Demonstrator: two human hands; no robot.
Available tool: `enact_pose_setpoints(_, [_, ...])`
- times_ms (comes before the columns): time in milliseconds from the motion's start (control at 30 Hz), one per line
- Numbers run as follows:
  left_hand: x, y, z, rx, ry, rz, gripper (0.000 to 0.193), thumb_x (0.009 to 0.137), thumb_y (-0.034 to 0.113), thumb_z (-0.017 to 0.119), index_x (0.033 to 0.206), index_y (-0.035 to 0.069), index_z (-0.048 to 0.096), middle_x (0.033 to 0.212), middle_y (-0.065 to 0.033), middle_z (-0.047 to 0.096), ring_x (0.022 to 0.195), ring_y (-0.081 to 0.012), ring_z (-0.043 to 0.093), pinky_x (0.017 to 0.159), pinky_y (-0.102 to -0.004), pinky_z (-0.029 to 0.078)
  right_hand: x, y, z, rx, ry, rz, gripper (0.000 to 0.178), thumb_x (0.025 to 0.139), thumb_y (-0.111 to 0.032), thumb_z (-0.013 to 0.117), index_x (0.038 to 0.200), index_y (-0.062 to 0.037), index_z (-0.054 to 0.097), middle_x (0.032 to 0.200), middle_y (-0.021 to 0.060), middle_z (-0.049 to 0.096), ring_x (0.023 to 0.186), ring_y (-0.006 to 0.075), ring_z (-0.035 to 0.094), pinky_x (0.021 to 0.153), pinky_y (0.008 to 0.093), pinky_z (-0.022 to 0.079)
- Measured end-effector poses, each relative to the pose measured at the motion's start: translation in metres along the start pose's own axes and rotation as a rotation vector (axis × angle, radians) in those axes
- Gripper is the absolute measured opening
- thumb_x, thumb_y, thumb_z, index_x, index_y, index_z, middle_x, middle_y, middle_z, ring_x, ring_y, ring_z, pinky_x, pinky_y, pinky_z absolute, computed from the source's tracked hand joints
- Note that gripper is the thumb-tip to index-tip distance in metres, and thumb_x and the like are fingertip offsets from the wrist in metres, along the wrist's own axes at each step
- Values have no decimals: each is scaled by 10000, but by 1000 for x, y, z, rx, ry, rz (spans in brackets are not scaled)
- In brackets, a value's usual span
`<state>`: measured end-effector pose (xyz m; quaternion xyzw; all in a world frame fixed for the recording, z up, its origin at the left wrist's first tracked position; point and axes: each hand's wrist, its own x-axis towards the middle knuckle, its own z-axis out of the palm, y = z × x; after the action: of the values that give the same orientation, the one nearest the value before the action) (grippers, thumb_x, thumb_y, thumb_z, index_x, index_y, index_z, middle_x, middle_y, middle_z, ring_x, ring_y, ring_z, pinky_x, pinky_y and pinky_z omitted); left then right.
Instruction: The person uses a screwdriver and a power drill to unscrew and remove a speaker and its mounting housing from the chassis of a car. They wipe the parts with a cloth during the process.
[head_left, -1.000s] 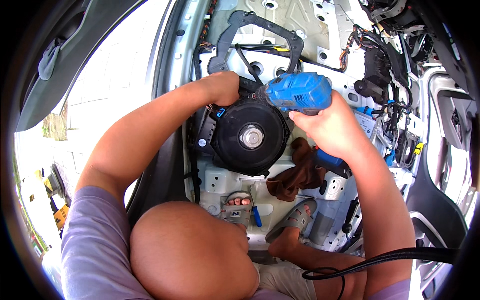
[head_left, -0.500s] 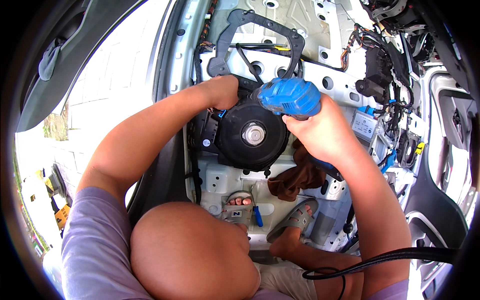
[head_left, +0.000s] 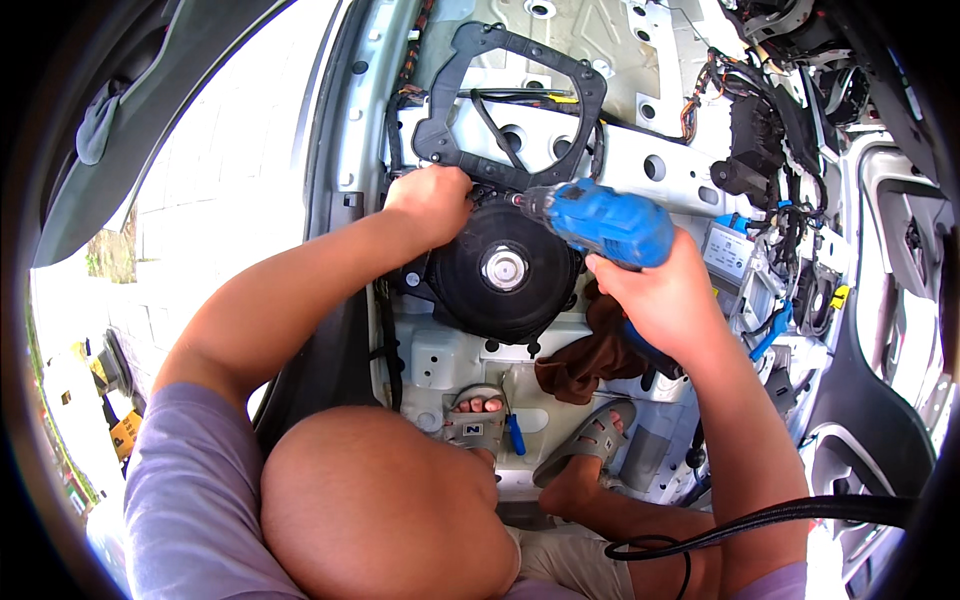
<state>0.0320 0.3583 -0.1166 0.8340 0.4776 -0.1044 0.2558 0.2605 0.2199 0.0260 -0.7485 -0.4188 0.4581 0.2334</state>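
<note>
My right hand (head_left: 655, 295) is wrapped round the handle of a blue cordless drill (head_left: 610, 222). The drill's chuck and bit point left, at the far edge of a round black speaker (head_left: 470, 290) with a silver centre. Beside the bit's tip, my left hand (head_left: 432, 205) is closed with its fingers curled down at the speaker's far left edge. What those fingers pinch, if anything, is hidden. Just beyond both hands lies an open black plastic frame (head_left: 592, 95), resting on the bare metal floor of a car.
A brown cloth (head_left: 575, 370) lies right of the speaker. Near my sandalled feet is a blue-handled screwdriver (head_left: 516, 434). Wiring and a black module (head_left: 755, 145) line the right side, with a silver control box (head_left: 728, 250) below. A black cable (head_left: 800, 510) crosses my right arm.
The drill and my right hand have shifted right and slightly nearer, so its bit now shows. My left hand has moved a little left. The black frame's near edge is uncovered.
</note>
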Motion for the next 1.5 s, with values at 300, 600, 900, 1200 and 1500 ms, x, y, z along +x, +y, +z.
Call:
enact_pose_setpoints(300, [4,-4,29,350,334,580,122,866,167,637,963,123,696,830,-45,686,784,-245,737,693,-392,587,-82,55,-24,293,75,267,234,897,-60,801,1104,-6,705,827,33,730,753,119,688,722,293,568])
enact_pose_setpoints(600, [18,-3,31,510,286,686,117,864,165,628,954,135,696,889,-29,688,830,-229,734,724,-379,578,-211,107,-62,187,144,414,377,852,-79,848,1200,-28,712,933,27,763,813,96,691,801,291,567])
enact_pose_setpoints(900, [21,9,22,768,185,737,117,831,145,673,943,123,647,867,-29,689,771,-222,726,676,-362,571,-299,99,-123,167,335,549,241,859,-65,836,1080,-29,748,853,21,755,762,93,699,725,286,581])
enact_pose_setpoints(1200, [7,45,5,607,127,625,113,855,171,674,913,86,627,827,-90,709,742,-295,736,675,-415,594,-226,111,-133,-112,269,21,570,820,-15,754,1369,-6,603,1192,168,713,1036,266,728,887,365,581])
enact_pose_setpoints(1500, [-19,102,-28,-156,-224,281,308,1037,253,571,871,1,636,726,-167,637,692,-311,652,677,-420,502,-51,164,-38,-1148,48,-508,453,783,-143,722,1218,-34,664,1146,149,583,914,294,672,780,401,535])
